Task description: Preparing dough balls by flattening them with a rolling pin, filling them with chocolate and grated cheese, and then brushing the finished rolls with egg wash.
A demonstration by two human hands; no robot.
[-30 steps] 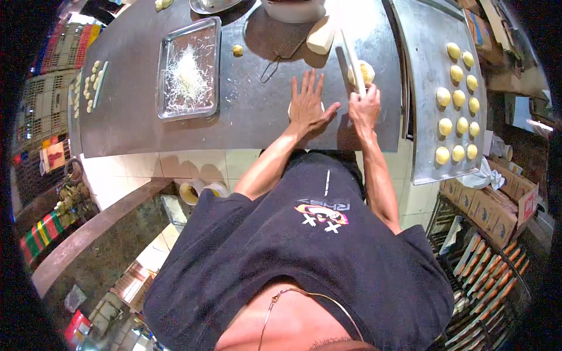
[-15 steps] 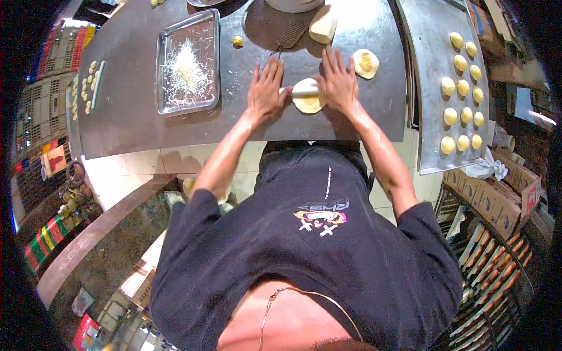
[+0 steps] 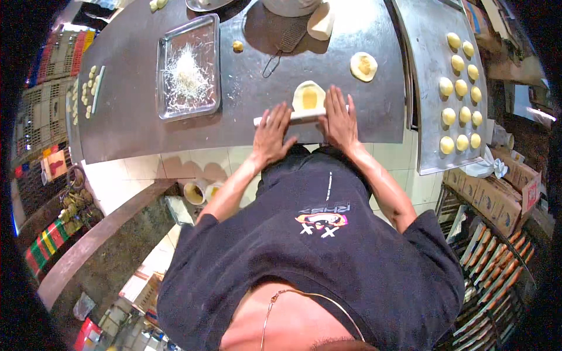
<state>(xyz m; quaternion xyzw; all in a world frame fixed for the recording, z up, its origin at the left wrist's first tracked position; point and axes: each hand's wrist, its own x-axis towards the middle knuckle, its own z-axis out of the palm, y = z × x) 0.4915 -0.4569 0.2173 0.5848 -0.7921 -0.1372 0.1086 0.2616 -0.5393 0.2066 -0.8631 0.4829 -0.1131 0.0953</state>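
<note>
A white rolling pin (image 3: 304, 114) lies crosswise at the near edge of a flattened dough round (image 3: 307, 96) with a yellow middle. My left hand (image 3: 271, 131) rests on the pin's left end, fingers stretched out. My right hand (image 3: 342, 120) lies over its right part, also open, with fingers extended. A second flat round (image 3: 363, 66) with a yellow centre sits above and right of my right hand. A small yellow lump (image 3: 237, 46) lies to the upper left, and a pale block (image 3: 321, 21) lies beyond the dough beside a metal grater (image 3: 291, 38).
A metal tray (image 3: 214, 70) of white shreds stands on the steel table (image 3: 123, 128) at left, small dough pieces (image 3: 92, 88) farther left. On the right is a large baking sheet (image 3: 427, 58) with several dough balls. A bowl (image 3: 291, 6) is at the back; cardboard boxes (image 3: 486, 199) stand lower right.
A second ago my right hand gripped the pin lengthwise and my left lay on the dough. Then both flat hands were on the crosswise pin; they have since moved it toward my body.
</note>
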